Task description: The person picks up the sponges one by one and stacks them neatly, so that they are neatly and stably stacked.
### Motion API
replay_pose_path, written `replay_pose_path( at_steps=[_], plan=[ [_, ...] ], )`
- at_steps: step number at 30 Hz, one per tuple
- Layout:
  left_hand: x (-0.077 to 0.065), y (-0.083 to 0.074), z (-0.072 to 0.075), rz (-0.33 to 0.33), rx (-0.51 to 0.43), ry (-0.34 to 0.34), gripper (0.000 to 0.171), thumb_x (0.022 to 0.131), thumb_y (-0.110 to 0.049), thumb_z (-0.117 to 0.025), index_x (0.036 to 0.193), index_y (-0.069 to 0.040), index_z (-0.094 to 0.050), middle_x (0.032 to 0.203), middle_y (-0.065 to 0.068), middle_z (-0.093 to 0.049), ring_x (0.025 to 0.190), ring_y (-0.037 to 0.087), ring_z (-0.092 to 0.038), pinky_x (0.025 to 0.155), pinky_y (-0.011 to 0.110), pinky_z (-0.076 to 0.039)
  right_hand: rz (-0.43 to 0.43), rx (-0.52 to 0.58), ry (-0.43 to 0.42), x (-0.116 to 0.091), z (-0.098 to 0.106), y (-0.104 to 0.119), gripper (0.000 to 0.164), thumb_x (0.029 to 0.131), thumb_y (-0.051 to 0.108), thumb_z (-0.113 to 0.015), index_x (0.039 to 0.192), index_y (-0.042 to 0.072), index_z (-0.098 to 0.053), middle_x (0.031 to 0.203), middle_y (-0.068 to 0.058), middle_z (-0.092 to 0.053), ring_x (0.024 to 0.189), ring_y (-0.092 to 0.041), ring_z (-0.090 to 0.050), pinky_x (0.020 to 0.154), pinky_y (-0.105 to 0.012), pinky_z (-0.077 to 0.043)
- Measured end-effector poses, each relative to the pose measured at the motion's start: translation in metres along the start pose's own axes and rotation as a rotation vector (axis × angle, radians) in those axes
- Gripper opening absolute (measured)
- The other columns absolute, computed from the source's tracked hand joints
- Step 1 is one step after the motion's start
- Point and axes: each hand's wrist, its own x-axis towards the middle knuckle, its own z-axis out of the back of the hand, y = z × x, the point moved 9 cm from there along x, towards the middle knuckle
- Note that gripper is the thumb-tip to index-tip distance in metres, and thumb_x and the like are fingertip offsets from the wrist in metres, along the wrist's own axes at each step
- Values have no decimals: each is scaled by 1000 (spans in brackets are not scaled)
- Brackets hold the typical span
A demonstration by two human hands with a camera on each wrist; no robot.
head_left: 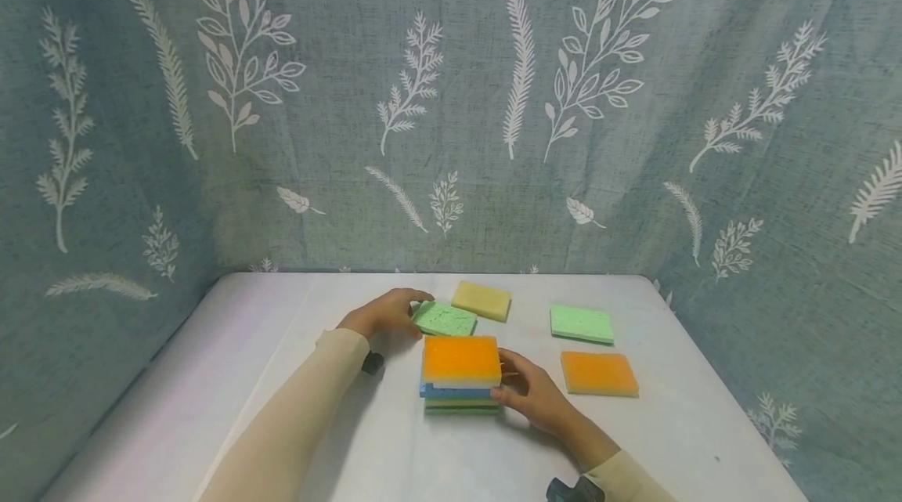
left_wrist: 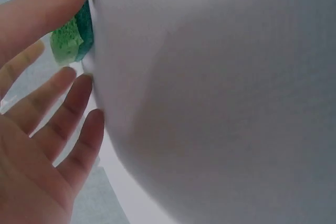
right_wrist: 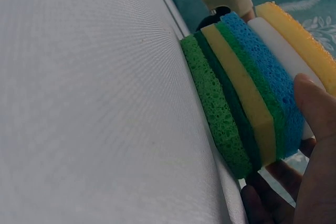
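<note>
A stack of sponges (head_left: 461, 400) stands at the middle of the table, with orange on top and white, blue, yellow and green layers beneath. My right hand (head_left: 539, 400) holds the stack's right end, thumb at the front and fingers around the side. The right wrist view shows that thumb across the white and blue layers (right_wrist: 262, 72). Behind the stack lies a light green sponge (head_left: 445, 319) with a darker underside. My left hand (head_left: 386, 312) is spread at its left edge. In the left wrist view the thumb overlaps this green sponge (left_wrist: 63, 40); the other fingers extend.
A yellow sponge (head_left: 481, 301) lies behind the light green one. On the right are another green sponge (head_left: 582, 323) and an orange sponge (head_left: 600, 373). All stand on a white-covered table (head_left: 296, 306); a leaf-patterned curtain (head_left: 451, 110) surrounds its back and sides.
</note>
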Motion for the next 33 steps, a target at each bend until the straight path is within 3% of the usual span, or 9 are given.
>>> replay_pose_path(
  at_steps=[6,13,23,33],
  plan=[
    [0,-4,1,-20,-12,-10,74,69,-9,-87,136,-20,-57,141,7,-50,116,28,-54,100,47,-43,-7,-11,0,0,1,1,68,89,40,-70,147,22,-41,136,4,-54,118,-13,-54,105,-43,-40],
    [1,-5,-4,-25,15,25,76,70,-12,-87,138,-24,-57,140,7,-51,106,26,-58,97,46,-45,3,-7,8,-1,-2,3,67,89,39,-70,147,21,-41,134,5,-55,116,-13,-55,105,-43,-40],
    [-4,-3,0,-9,-6,-9,75,68,-9,-88,136,-25,-58,137,4,-53,103,23,-56,97,46,-44,-5,-5,1,1,-2,1,66,89,39,-71,146,24,-41,134,6,-55,117,-13,-54,104,-42,-40],
    [-13,-11,3,-75,59,-29,73,66,-15,-91,132,-19,-61,120,3,-56,99,21,-54,92,42,-46,3,-12,-4,0,-1,-1,65,89,38,-70,146,24,-42,134,6,-55,118,-12,-54,104,-41,-41]
  ],
)
